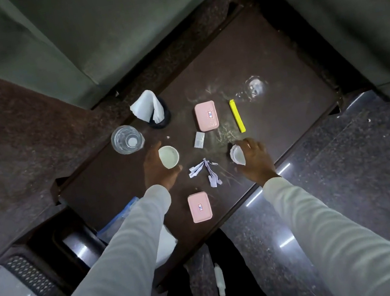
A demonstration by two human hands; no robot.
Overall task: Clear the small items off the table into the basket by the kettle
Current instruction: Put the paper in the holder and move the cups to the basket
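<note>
The head view looks straight down on a dark brown rectangular bench (251, 60) set between grey-green upholstered seats (92, 35). The left hand (157, 171) curls its thumb and fingers round a small white round cup (169, 156), which stands upright with its mouth open to the camera, near the bench's left half. The right hand (254, 156) grips a second small white cup (237, 155), tilted on its side with the fingers bent over its top, near the bench's front edge. Between the two hands lies a loose bunch of white paper strips (205, 172), touching neither hand. Just beyond the strips sits a small pale sachet (199, 140), and beyond that a pink rectangular lidded box (206, 116) with a small label on top. To the right of that box lies a yellow plastic stick-shaped clip (237, 115). A second pink rectangular lidded box (200, 207) rests close to the front edge, between the two light grey sleeves (331, 228). At the bench's left rim stand a clear drinking glass (126, 139) and, just beside it, a dark round holder stuffed with white paper napkins (150, 110). A blue-and-clear plastic bag (120, 218) shows partly under the left sleeve. A dark perforated basket (29, 276) sits at lower left, well apart from the cups; I cannot tell what it contains.
</note>
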